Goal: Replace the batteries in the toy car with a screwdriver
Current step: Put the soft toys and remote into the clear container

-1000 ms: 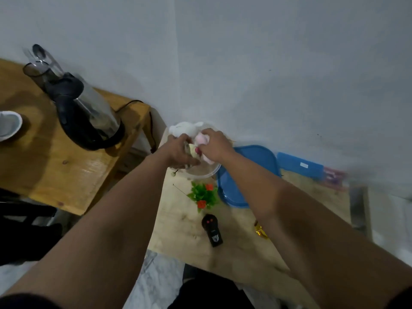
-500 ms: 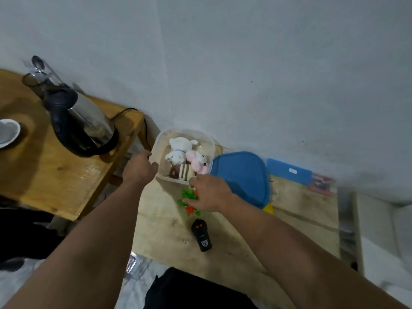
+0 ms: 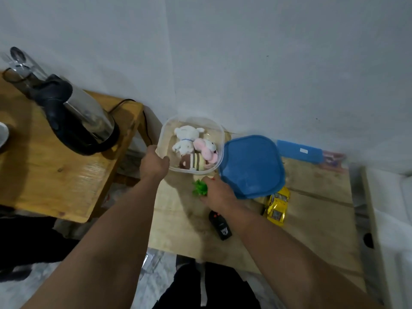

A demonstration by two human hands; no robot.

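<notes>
While the yellow toy car [image 3: 277, 204] lies lengthwise near-to-far on the bench [image 3: 316, 210], my left grip [image 3: 153, 163] clasps the tub [image 3: 165, 139]; my right grip [image 3: 217, 192] closes on a green sprig [image 3: 199, 188].

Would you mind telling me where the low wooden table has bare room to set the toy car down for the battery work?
The low table is bare right of the yellow toy car, below the blue case. A smaller patch lies left of the black remote. The far left corner is crowded: clear tub, blue lid, green plant under the right hand.
</notes>
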